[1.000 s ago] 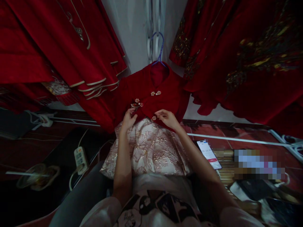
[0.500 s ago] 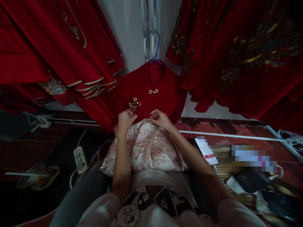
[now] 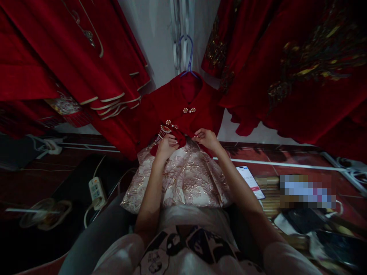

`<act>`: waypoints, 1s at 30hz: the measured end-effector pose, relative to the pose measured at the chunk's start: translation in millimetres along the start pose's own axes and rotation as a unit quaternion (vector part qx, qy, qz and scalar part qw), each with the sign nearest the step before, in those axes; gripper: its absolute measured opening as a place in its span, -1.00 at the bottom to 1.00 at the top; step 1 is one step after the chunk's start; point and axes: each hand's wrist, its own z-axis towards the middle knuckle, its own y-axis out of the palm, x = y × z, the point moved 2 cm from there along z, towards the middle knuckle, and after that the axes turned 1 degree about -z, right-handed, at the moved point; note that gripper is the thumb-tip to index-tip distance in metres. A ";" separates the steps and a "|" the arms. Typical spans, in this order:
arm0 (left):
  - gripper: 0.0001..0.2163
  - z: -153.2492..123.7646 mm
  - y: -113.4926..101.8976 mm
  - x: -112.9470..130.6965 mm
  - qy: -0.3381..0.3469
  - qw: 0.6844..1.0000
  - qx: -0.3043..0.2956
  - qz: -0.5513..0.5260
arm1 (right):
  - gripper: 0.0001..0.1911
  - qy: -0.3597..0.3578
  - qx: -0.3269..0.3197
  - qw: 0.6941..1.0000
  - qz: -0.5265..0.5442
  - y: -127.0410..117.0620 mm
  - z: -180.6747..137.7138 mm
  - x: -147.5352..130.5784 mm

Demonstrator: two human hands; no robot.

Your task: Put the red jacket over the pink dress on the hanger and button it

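Observation:
In front of me hangs a red top (image 3: 160, 101) on a blue-purple hanger (image 3: 190, 57), with a pearl-flower fastener (image 3: 189, 110) at the chest. My left hand (image 3: 167, 146) is closed on its lower front edge, just below a beaded, fringed ornament (image 3: 165, 130). Fabric hides part of these fingertips. Across the gap in the front, my right hand (image 3: 208, 139) pinches the other edge, where small beads show at the fingertips. Below both hands, a pale pink brocade skirt (image 3: 183, 179) with gold threads spreads over my lap.
Red garments (image 3: 114, 57) hang at the left, and more with gold embroidery (image 3: 304, 72) at the right. A power strip (image 3: 97, 193) and a clear plastic container (image 3: 43, 214) lie at left. A phone (image 3: 249, 181) rests on a slatted wooden surface (image 3: 268, 196) at right.
My left hand has moved right with the left front edge, which is now turned and bunched. My right hand has shifted right and slightly up. The front fastener has moved a little right.

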 end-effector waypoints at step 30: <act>-0.86 1.4 -8.2 1.2 -0.008 0.999 0.004 -0.044 | -0.83 -0.109 0.032 0.992 0.063 60.4 -21.1 -34.8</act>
